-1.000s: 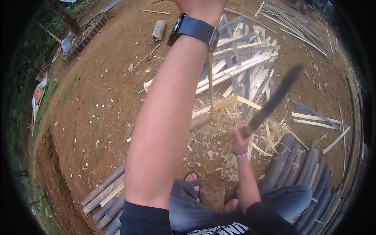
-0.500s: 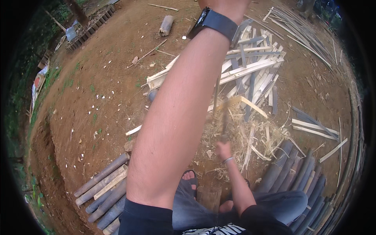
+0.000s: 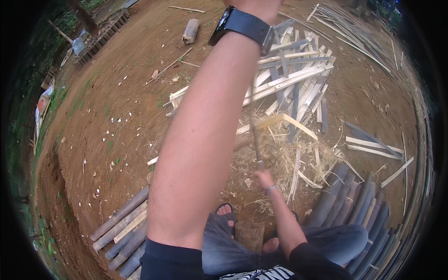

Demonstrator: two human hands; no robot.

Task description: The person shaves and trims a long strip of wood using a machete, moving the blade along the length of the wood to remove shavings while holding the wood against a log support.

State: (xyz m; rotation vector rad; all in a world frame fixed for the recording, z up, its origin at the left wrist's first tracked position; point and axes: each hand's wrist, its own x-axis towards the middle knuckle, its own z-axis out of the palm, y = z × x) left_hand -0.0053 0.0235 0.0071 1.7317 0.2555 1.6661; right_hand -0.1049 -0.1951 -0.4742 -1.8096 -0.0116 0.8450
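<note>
Head view. Left hand [image 3: 257, 4]: was cut off by the upper edge, beyond a black wristband [image 3: 245, 27]; its fingers' state could not be told. Right hand [image 3: 264, 178]: was closed firmly round the handle of a machete [image 3: 256, 147], whose blade was pointed away from the body, seen nearly edge-on, near bamboo shavings [image 3: 280, 150]. Split bamboo slats [image 3: 302, 77]: were heaped beyond. Cut bamboo poles [image 3: 330, 198]: were laid at both sides.

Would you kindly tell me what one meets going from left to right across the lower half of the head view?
Stacked bamboo pieces at lower left → bare left forearm → right hand, gripping a long knife → row of dark bamboo pieces at lower right.
</note>
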